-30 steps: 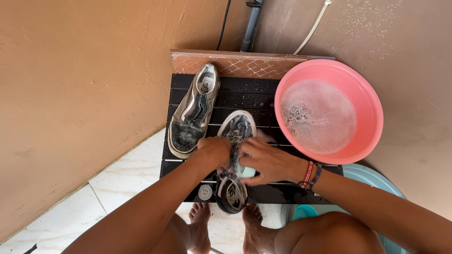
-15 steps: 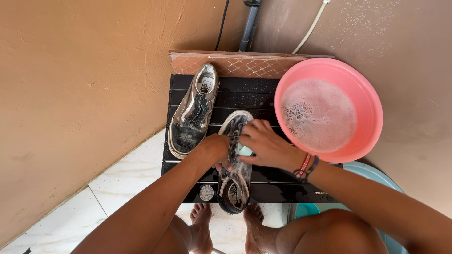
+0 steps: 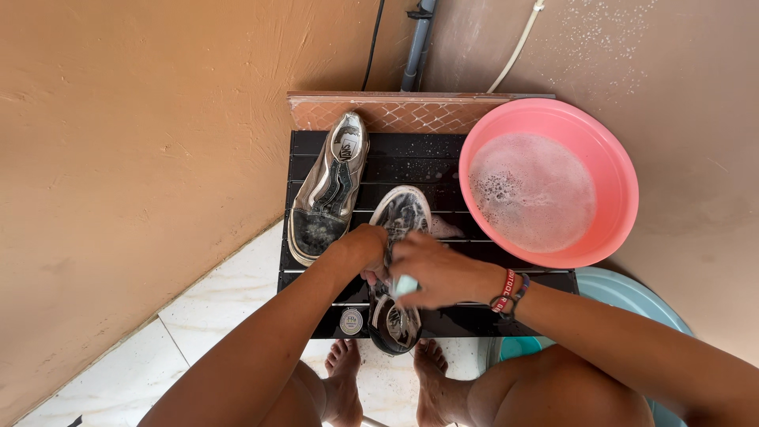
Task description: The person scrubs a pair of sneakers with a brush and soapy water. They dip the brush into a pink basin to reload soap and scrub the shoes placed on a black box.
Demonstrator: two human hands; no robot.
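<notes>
Both arms are bare, with no sleeves. The right hand (image 3: 443,273) has a stack of red and dark beaded bracelets (image 3: 510,291) at its wrist, toward three o'clock. The left hand (image 3: 365,247) wears nothing. Legs and feet are bare.

Black slatted table (image 3: 466,318): two sneakers (image 3: 328,190) (image 3: 399,217), pink basin (image 3: 609,158), small round tin (image 3: 351,321).

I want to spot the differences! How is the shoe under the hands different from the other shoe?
The shoe under the hands is covered in white soap suds; the other shoe looks dirty and unsoaped. The left hand and right hand are on the first; nobody touches the other. Both lie on the black slatted table, toes toward the person.
</notes>
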